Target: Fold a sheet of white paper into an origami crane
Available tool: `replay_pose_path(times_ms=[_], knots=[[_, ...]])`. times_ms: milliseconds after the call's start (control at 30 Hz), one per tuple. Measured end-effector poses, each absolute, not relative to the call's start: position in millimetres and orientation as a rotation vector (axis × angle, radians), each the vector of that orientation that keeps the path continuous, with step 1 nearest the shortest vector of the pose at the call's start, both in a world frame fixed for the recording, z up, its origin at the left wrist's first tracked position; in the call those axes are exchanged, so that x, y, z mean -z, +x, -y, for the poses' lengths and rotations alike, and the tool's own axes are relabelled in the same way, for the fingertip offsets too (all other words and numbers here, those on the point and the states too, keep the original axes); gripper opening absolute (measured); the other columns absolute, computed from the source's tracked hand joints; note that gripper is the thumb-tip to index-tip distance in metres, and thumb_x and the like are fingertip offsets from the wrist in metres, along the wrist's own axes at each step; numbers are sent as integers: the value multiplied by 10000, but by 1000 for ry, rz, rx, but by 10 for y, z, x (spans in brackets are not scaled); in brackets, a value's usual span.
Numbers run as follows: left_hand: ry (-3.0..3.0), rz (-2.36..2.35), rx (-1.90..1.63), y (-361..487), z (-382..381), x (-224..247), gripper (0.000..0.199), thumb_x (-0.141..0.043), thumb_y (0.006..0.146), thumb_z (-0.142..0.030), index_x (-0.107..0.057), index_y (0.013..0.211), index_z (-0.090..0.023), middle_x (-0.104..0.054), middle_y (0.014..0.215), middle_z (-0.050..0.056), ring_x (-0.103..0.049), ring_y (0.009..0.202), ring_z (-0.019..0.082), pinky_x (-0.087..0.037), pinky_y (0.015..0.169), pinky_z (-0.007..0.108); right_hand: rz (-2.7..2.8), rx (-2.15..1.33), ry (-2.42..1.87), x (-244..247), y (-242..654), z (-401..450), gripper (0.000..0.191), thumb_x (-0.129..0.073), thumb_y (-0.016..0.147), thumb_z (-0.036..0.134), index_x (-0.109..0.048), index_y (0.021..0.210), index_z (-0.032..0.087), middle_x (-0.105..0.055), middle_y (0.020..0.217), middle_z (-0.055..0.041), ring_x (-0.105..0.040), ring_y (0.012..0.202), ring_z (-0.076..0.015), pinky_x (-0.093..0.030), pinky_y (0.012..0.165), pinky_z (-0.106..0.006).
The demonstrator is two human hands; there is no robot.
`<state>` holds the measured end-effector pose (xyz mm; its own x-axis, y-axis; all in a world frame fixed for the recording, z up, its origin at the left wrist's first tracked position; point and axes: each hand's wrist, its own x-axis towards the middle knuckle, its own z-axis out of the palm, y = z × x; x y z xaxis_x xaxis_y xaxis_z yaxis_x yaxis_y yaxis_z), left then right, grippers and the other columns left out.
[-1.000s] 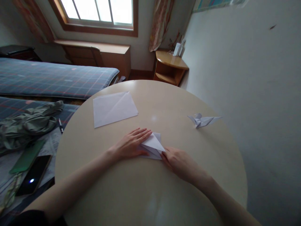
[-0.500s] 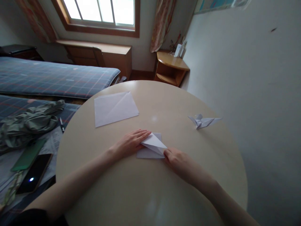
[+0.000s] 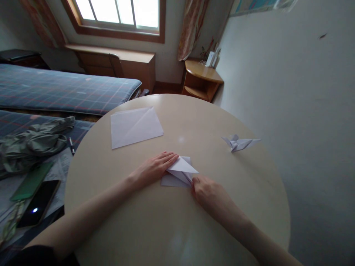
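Observation:
A folded sheet of white paper [image 3: 177,173] lies on the round cream table [image 3: 194,114], with a triangular flap on top. My right hand [image 3: 208,194] has its fingers gathered at the paper's right corner, gripping the layers there. My left hand [image 3: 154,170] rests flat on the tabletop, its fingertips at the paper's left edge. Farther off lie a flat sheet of white paper [image 3: 135,127] with a diagonal crease and a small origami bird [image 3: 237,143], neither near my hands.
Left of the table, a plaid mattress [image 3: 69,88] holds a green cloth [image 3: 33,144], a pen [image 3: 71,145] and a lit smartphone [image 3: 39,204]. A wall [image 3: 305,111] runs along the right. A wooden desk [image 3: 119,62] and bedside shelf [image 3: 201,79] stand behind.
The paper's top flap has lifted and shifted right, showing a layer beneath it. My right hand has gathered at the paper's right corner. My left hand has barely moved.

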<state>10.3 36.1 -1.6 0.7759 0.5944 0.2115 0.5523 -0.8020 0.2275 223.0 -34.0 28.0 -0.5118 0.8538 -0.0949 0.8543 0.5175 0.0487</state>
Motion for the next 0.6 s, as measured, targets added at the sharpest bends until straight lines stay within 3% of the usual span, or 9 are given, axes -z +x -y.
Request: replay_pose_path(times_ms=[333, 600], knots=[[2806, -915, -434, 108, -367, 45, 445, -384, 884, -71, -349, 1326, -113, -445, 1356, 123, -372, 1280, 181, -322, 1082, 366, -2623, 392, 1494, -469, 2402, 294, 156, -434, 855, 139, -554, 757, 161, -639, 744, -60, -602, 655, -170, -375, 555, -250], [2726, -934, -525, 108, -374, 41, 467, -444, 857, -81, -372, 1316, -135, -497, 1313, 99, -432, 1233, 187, -379, 1048, 360, -2721, 693, 1531, -652, 2460, 279, 109, -469, 831, 137, -546, 766, 180, -605, 745, -26, -549, 621, -134, -370, 554, -229]])
